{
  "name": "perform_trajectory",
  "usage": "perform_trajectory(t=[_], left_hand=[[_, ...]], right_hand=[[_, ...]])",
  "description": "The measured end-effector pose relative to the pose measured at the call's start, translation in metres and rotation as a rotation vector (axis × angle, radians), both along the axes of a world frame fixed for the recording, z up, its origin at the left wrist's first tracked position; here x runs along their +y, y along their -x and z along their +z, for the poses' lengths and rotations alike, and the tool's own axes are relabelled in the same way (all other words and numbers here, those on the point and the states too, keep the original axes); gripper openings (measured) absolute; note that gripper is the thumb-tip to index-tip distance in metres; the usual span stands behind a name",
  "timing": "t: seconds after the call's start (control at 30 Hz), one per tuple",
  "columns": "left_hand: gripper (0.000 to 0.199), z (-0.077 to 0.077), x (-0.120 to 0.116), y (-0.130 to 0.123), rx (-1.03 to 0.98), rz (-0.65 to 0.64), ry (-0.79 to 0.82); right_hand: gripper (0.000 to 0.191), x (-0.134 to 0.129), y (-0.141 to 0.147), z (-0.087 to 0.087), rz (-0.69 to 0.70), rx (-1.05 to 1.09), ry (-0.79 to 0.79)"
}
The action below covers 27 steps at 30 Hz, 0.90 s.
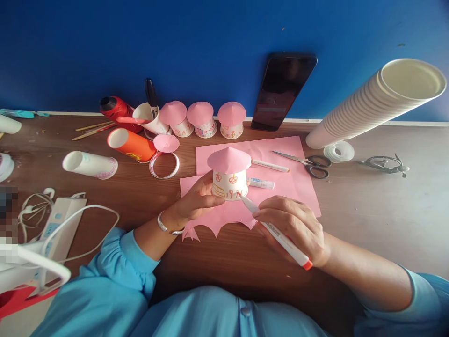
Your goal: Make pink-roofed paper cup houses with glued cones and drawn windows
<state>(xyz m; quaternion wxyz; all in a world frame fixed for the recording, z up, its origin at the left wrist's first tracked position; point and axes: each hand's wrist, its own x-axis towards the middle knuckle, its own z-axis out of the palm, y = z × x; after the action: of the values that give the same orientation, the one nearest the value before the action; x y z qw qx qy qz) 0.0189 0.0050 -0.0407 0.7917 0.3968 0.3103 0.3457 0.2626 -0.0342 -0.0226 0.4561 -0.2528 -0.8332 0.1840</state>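
Note:
A white paper cup house (229,186) with a pink cone roof (228,160) stands upright over pink paper, its wall drawn with orange and red marks. My left hand (198,199) grips it from the left, thumb at its lower front. In my right hand (293,227) is a white marker (286,243) with a red end; its tip touches or nearly touches the cup's lower right. Behind the house lie another white marker (270,165) and a glue stick (261,183), on the pink paper (298,192).
Scissors (308,161) lie on the paper's right side. Beyond are a tall cup stack (372,107), a tape roll (339,151) and a leaning phone (284,91). Several pink-roofed houses (231,119) line the blue wall. An orange cup (131,145) and a power strip (61,229) are left.

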Motion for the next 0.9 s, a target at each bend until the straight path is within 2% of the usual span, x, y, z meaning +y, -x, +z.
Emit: perform_trajectory(t=[0.33, 0.6, 0.77, 0.9], left_hand=[[0.066, 0.0044, 0.0008, -0.002, -0.02, 0.0, -0.014], [0.06, 0.0045, 0.0011, -0.002, -0.047, -0.006, -0.026], [0.06, -0.0008, 0.0007, -0.0005, -0.032, 0.014, -0.015], [0.057, 0.0019, 0.0002, -0.0007, -0.016, 0.006, -0.02]], right_hand=[[0.026, 0.0003, 0.0001, 0.0009, -0.018, 0.0, -0.017], [0.027, -0.0005, 0.0014, 0.004, -0.063, 0.009, -0.002], [0.027, -0.0008, 0.0015, 0.0035, -0.043, 0.008, 0.003], [0.026, -0.0008, 0.0016, 0.0027, -0.029, 0.011, 0.017]])
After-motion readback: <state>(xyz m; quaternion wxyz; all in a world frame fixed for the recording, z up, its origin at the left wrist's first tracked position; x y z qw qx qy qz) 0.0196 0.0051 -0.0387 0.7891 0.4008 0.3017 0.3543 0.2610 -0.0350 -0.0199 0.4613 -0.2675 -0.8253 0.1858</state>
